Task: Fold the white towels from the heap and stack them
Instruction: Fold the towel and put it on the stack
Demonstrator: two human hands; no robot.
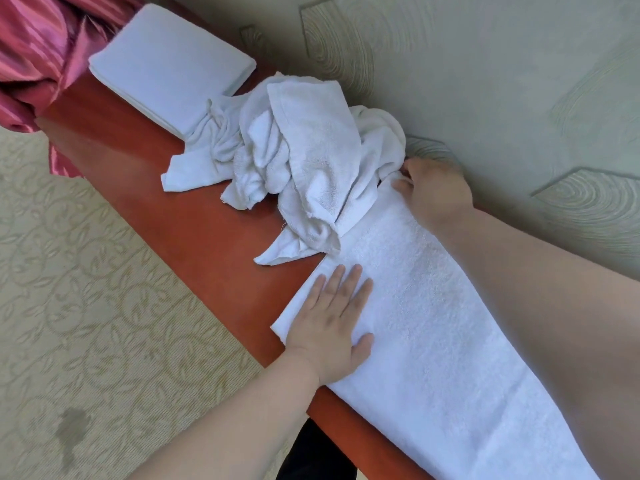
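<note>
**Both hands on the long towel, heap just beyond**

From my feed I look down along a reddish-brown worktop point(173, 209) that runs against a pale green patterned wall point(485, 81). A long white towel point(433, 306) lies stretched lengthwise on it, reaching from the lower right of the view up toward the middle.

My left hand point(329, 320) lies flat, palm down, on the near long edge of that towel. Its fingers point(349, 282) are straight and slightly spread, pressing on the cloth and closed on nothing.

My right hand point(433, 192) is at the towel's far end, close to the wall. The thumb lies on the far corner and the other fingers are curled in, so I read it as pinching that corner, though the fingertips are mostly hidden.

The heap point(304, 161) of crumpled white towels sits just past the long towel's far end, and one loose flap drapes onto it. Beyond the heap and touching it, a stack of folded towels point(169, 67) lies flat on the worktop.

A pink satin cloth point(34, 57) hangs at the upper left. Beside the worktop is a beige leaf-patterned carpet point(86, 289) with a dark stain point(72, 434).
</note>
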